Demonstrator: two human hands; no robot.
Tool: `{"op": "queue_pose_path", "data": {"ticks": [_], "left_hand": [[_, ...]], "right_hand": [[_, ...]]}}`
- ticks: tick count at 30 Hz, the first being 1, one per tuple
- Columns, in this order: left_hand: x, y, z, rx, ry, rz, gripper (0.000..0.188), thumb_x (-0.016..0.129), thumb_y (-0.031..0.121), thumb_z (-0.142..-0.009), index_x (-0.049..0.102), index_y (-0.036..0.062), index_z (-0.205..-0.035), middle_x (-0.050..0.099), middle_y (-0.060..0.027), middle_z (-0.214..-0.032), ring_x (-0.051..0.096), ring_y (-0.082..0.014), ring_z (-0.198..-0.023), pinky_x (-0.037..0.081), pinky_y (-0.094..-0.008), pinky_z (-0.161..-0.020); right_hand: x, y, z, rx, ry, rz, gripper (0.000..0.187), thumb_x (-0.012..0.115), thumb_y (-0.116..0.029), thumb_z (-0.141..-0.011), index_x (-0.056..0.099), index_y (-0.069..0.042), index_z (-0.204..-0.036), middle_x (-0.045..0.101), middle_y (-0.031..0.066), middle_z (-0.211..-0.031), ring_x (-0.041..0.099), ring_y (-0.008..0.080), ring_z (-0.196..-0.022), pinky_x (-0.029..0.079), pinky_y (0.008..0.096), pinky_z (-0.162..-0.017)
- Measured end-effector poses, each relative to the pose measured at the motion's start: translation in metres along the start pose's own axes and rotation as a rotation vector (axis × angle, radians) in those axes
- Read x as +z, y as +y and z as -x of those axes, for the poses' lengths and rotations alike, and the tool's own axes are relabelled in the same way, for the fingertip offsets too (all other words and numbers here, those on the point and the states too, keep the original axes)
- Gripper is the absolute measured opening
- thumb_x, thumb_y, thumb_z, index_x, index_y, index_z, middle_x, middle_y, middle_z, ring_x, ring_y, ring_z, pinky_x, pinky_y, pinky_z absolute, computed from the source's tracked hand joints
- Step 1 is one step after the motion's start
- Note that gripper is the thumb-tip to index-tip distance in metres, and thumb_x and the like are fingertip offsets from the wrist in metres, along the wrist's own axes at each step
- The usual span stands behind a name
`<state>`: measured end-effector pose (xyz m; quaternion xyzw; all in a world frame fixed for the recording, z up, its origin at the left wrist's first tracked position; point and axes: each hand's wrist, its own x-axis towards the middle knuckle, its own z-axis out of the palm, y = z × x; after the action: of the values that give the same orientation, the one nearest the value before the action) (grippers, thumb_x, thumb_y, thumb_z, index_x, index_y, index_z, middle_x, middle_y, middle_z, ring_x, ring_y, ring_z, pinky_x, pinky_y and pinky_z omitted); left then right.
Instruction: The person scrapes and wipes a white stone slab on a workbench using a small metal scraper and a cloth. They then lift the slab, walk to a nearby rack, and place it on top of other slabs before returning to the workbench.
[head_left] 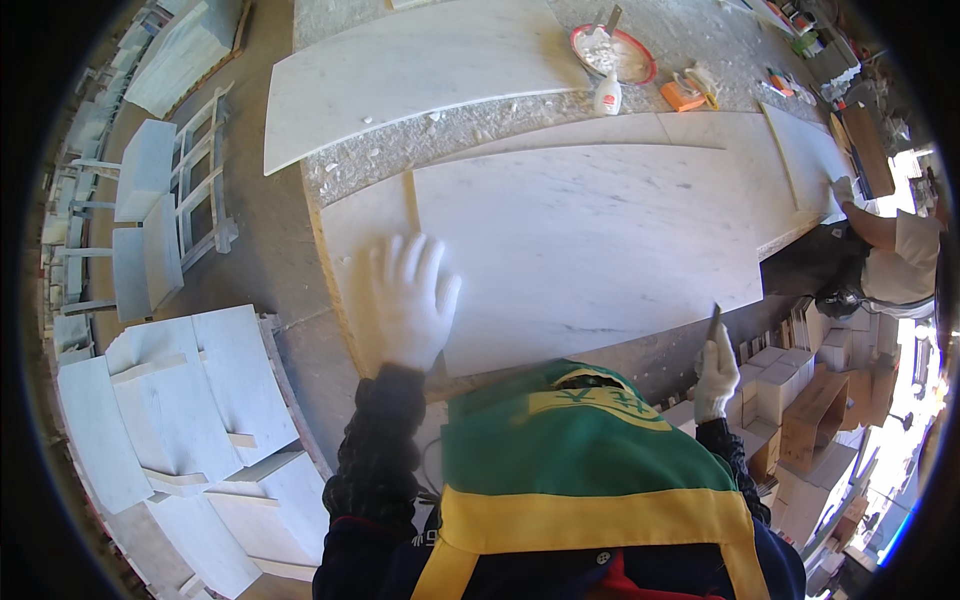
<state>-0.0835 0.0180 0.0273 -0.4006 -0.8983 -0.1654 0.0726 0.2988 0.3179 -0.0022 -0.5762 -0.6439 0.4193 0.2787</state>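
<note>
A long white marble slab (590, 240) with grey veins lies in front of me on the worktable. My left hand (410, 300), in a white glove, rests with fingers spread at the slab's left end, where paler stone borders it. Just beyond those fingertips is a narrow tan strip (411, 200). My right hand (716, 375), also gloved, is closed around a thin, dark, blade-like tool (714, 322). It is held upright near the slab's right near corner; its exact kind is too small to make out. A green and yellow apron covers my front.
Another marble slab (420, 75) lies farther back. Beyond the slabs are a red-rimmed bowl (635, 58) of white paste, a white bottle (607, 95) and an orange box (682, 95). A co-worker (895, 250) stands at right. Stacked slabs (185, 400) and cardboard boxes (815, 420) flank me.
</note>
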Motion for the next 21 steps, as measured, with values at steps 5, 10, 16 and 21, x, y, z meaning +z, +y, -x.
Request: {"op": "queue_pose_path", "data": {"ticks": [5,10,16,21], "left_hand": [[0.012,0.018,-0.021,0.332,-0.134,0.09,0.057,0.065,0.043,-0.1,0.061,0.0104,-0.147,0.054,-0.0166,-0.157,0.042,-0.0392,-0.151,0.021,-0.0593,-0.13],[0.038,-0.015,-0.077,0.216,-0.131,-0.038,0.066,0.054,0.052,-0.105,0.052,0.0079,-0.154,0.044,-0.0169,-0.166,0.036,-0.0381,-0.156,0.015,-0.0578,-0.132],[0.015,-0.096,-0.09,-0.229,-0.06,-0.441,0.072,0.046,0.054,-0.108,0.04,0.009,-0.164,0.031,-0.0154,-0.174,0.025,-0.0359,-0.162,0.008,-0.0564,-0.132],[0.011,-0.098,-0.063,-0.154,0.011,-0.298,0.061,0.051,0.051,-0.107,0.052,0.0168,-0.158,0.043,-0.0173,-0.167,0.032,-0.0392,-0.158,0.013,-0.0575,-0.131]], "right_hand": [[-0.023,0.011,0.01,0.149,0.163,-0.221,0.048,0.061,-0.016,-0.108,0.055,-0.005,-0.155,0.054,-0.0058,-0.077,0.044,0.0032,-0.059,0.037,0.0198,-0.053],[-0.008,0.005,0.02,0.076,0.087,-0.248,0.048,0.062,-0.018,-0.108,0.055,-0.006,-0.155,0.055,-0.0049,-0.077,0.044,0.0027,-0.062,0.035,0.0193,-0.053],[-0.005,0.001,0.033,0.121,0.105,-0.222,0.048,0.062,-0.02,-0.108,0.056,-0.008,-0.155,0.055,-0.0049,-0.078,0.043,0.0019,-0.059,0.033,0.0187,-0.048],[0.0,0.0,0.028,0.104,0.087,-0.223,0.048,0.06,-0.018,-0.109,0.056,-0.003,-0.154,0.054,-0.0046,-0.077,0.042,0.0025,-0.06,0.032,0.0194,-0.049]]}}
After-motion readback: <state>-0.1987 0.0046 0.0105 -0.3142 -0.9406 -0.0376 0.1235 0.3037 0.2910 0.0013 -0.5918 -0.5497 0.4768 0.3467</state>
